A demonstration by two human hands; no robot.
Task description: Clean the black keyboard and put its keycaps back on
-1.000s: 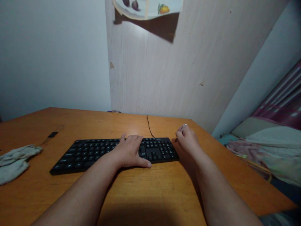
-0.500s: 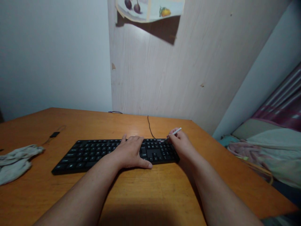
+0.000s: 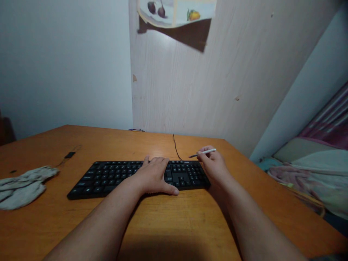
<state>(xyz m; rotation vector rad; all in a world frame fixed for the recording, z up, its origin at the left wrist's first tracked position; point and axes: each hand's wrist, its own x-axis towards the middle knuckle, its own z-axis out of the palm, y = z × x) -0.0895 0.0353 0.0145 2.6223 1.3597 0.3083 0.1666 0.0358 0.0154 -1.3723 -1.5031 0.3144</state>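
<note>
A black keyboard (image 3: 114,177) lies flat on the desk. My left hand (image 3: 154,177) spans its middle, fingers reaching over the far edge and thumb along the near edge, gripping it across its width; the keys under the palm are hidden. Pinched in my right hand (image 3: 213,163) is a small brush (image 3: 209,151) with a white handle and a dark section near the tip. Its tip points left, just above the keyboard's far right edge, apart from the keys. The heel of that hand is beside the keyboard's right end.
On the wooden desk (image 3: 174,224), a crumpled pale cloth (image 3: 27,188) lies at the left, near a small black object (image 3: 70,155) with a thin cord. A black cable (image 3: 176,146) runs behind the keyboard to the wall. Bedding (image 3: 307,170) is at the right, beyond the desk edge.
My right hand has lifted the brush tip off the upper right keys to above the far edge, and the brush lies flatter. My left hand stays on the keyboard. The view shifted slightly.
</note>
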